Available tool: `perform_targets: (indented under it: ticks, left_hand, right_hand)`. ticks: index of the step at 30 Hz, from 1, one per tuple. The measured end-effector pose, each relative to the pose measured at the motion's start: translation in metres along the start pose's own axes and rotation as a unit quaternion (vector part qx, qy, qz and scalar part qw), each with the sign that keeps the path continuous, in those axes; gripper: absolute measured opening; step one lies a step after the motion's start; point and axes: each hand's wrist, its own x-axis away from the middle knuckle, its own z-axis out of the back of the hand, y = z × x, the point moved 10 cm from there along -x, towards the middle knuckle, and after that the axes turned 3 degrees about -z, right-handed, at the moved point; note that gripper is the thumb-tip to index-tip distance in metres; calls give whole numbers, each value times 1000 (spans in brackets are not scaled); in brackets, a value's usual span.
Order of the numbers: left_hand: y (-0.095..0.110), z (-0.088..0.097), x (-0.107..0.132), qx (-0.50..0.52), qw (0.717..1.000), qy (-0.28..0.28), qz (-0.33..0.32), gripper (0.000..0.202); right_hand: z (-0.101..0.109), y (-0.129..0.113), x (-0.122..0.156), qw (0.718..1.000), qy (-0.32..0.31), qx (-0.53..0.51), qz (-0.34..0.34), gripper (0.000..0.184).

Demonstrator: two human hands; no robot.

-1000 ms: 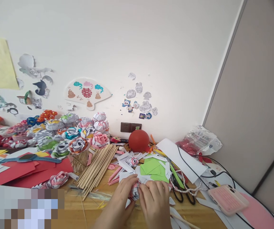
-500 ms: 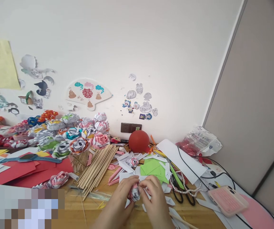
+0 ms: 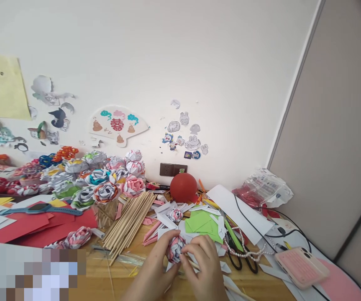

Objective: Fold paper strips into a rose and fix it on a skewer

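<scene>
A pink, white and grey folded paper flower (image 3: 176, 250) is held low over the table's front. My left hand (image 3: 159, 261) curves around its left side, thumb below and fingers above. At the flower's right edge, my right hand (image 3: 203, 259) pinches with thumb and index finger; the exact bit between the fingertips is hidden. A thin wooden stick partly shows behind my right hand. Just beyond the hands lie a smaller paper flower (image 3: 175, 215), green paper sheets (image 3: 201, 225) and folded white and pink strips.
Wooden sticks (image 3: 130, 223) lie bundled left of my hands. Many paper flowers (image 3: 97, 177) crowd the back left, above red paper (image 3: 26, 228) and a blue watch (image 3: 39, 208). A red ball (image 3: 183, 187) sits by the wall. Scissors (image 3: 235, 261), beads and a pink phone (image 3: 302, 267) lie right.
The held flower has turned, and more of it shows between my hands. My left fingers have shifted up and apart from my right hand. The camera view has moved slightly.
</scene>
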Motion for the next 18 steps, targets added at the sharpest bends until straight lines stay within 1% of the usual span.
perform_targets:
  ticks: [3, 5, 7, 11, 13, 15, 18]
  left_hand:
    - [4, 1, 0, -8, 1000, 2, -17, 57]
    - [5, 2, 1, -14, 1000, 4, -27, 57]
    - [4, 2, 2, -20, 999, 8, -34, 57]
    - [3, 2, 3, -26, 999, 11, -38, 57]
    - [2, 1, 4, -28, 999, 11, -38, 56]
    - [3, 1, 3, -29, 999, 14, -38, 56]
    - [4, 1, 2, -27, 999, 19, -42, 57]
  right_hand:
    - [-3, -2, 2, 1000, 2, 26, 9, 9]
    - [-3, -1, 3, 1000, 4, 30, 3, 10]
    - [-5, 3, 3, 1000, -2, 17, -14, 12]
    - [-12, 14, 2, 997, -28, -44, -64, 12]
    - [-12, 17, 2, 996, -24, -46, -73, 10]
    - [-8, 13, 2, 999, -7, -13, -52, 10]
    - [-1, 1, 4, 998, 24, 56, 2, 12]
